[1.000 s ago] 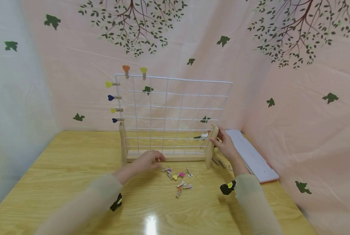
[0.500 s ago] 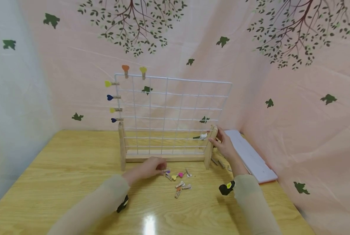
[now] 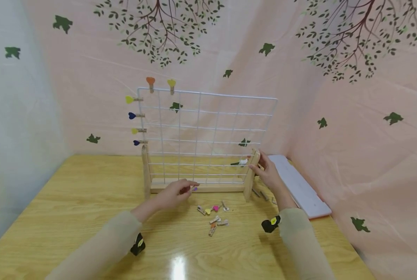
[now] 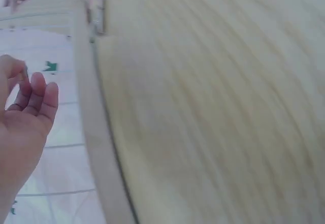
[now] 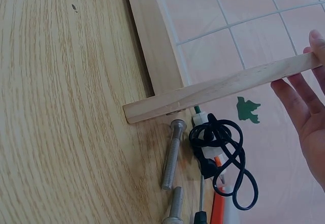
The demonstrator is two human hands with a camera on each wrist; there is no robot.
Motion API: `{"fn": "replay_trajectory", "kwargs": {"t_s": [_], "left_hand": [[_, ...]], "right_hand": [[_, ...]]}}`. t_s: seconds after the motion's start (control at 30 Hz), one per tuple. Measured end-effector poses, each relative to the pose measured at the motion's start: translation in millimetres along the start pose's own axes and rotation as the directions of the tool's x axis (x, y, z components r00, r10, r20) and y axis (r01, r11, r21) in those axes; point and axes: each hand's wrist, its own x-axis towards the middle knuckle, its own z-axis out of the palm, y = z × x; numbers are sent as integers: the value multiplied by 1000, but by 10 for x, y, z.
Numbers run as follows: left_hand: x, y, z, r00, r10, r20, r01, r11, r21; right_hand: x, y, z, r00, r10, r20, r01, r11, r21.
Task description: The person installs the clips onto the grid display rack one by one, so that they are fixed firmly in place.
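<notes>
My left hand (image 3: pixel 173 193) pinches a small clothespin with a purple heart (image 3: pixel 195 189) between thumb and fingertips. It is just in front of the bottom bar of a wooden stand, above the table. In the left wrist view the clothespin is mostly hidden by the fingers. A white wire grid (image 3: pixel 226 95) stands upright in that stand. My right hand (image 3: pixel 269 173) grips the top of the stand's right post (image 5: pixel 218 89), thumb on one side and fingers on the other. Heart clothespins, among them an orange one (image 3: pixel 150 81) and a blue one (image 3: pixel 132 116), are clipped along the grid's left and top edges.
Several loose clothespins lie on the table, one with a pink heart (image 3: pixel 216 208). Beyond the right post are metal bolts (image 5: pixel 173 155), a coiled black cord (image 5: pixel 238 153) and an orange-handled item (image 5: pixel 217 206). A white board (image 3: pixel 297 186) lies at the right.
My left hand reached down to the loose clothespins, picked up the purple-heart one and lifted it up and slightly left. My right hand has stayed on the post.
</notes>
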Motion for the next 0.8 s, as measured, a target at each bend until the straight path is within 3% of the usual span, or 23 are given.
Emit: {"fn": "replay_trajectory", "kwargs": {"t_s": [0.2,0.33,0.4,0.5,0.6,0.8], "left_hand": [[11,259,-167,999,-11,-39,7,994,-112],[86,486,-336,989,25,-147,-38,995,-91],[131,625,-456,974,62,-219,-78,995,-65],[213,832,-664,932,130,-337,-136,991,6],[285,1034,-911,894,187,-407,-168,982,82],[427,1402,-1430,883,212,-420,-163,975,150]], "right_hand": [[23,152,-32,1000,11,1,-11,1000,-17],[5,13,-4,1000,19,5,-19,1000,-6],[-4,-66,11,1000,26,5,-26,1000,-1],[-9,-102,16,1000,24,4,-24,1000,0],[-11,-95,14,1000,17,7,-17,1000,4],[-15,-100,15,1000,10,4,-10,1000,-6]]}}
